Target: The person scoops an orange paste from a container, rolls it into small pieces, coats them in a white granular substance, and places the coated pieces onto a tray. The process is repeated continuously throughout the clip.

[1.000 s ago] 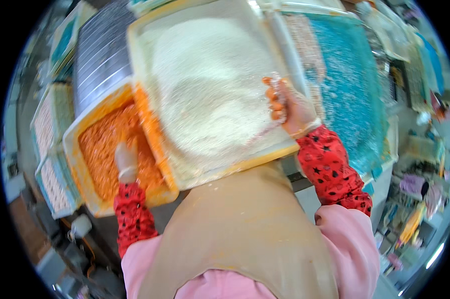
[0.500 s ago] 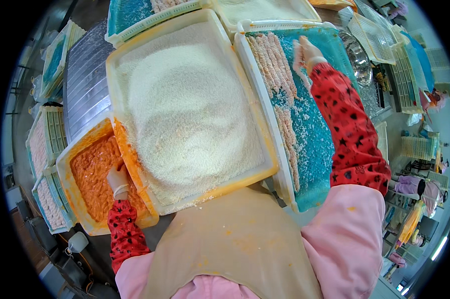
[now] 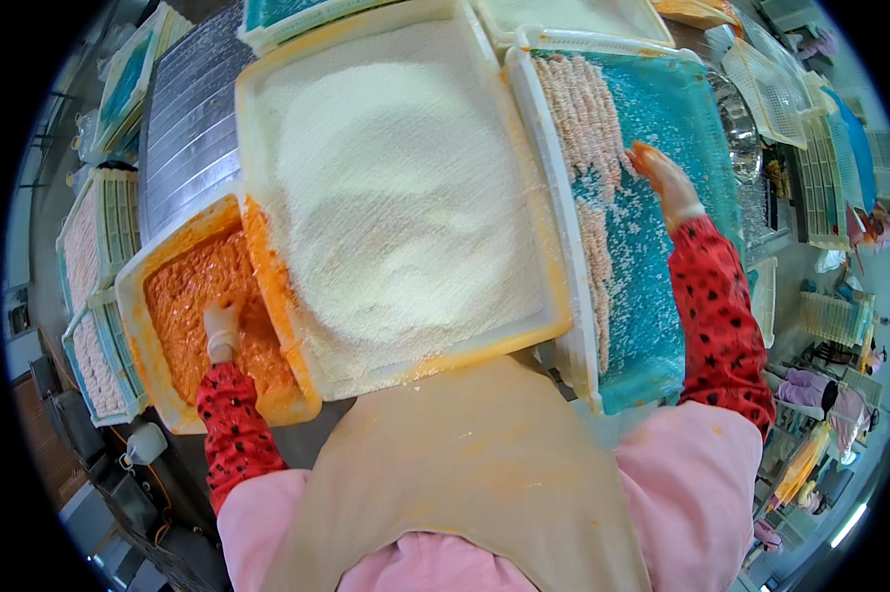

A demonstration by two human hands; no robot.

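My left hand (image 3: 220,323) is dipped into a tub (image 3: 132,296) of wet orange meat mix (image 3: 203,276); its fingers are sunk out of sight. Over the blue-lined tray (image 3: 553,197) on the right, my right hand (image 3: 666,181) is stretched out with orange-smeared fingers, and nothing shows in it. Its fingertips lie at the right edge of a row of crumb-coated strips (image 3: 583,109). Nearer me, a second, shorter row of coated strips (image 3: 595,266) lies along the tray's left wall. White crumbs are scattered on the blue liner (image 3: 652,306).
Between my hands stands a large tub (image 3: 250,128) heaped with white crumbs (image 3: 386,197). A ribbed metal surface (image 3: 190,128) lies at the far left. Stacked trays (image 3: 119,222) hold pale strips at the left edge. A metal bowl (image 3: 736,128) and a white basket (image 3: 765,94) stand right of the tray.
My right hand has let go of a coated strip beside the far row and drawn nearer to me. The left hand has shifted slightly within the orange mix. The whole view has tilted a little.
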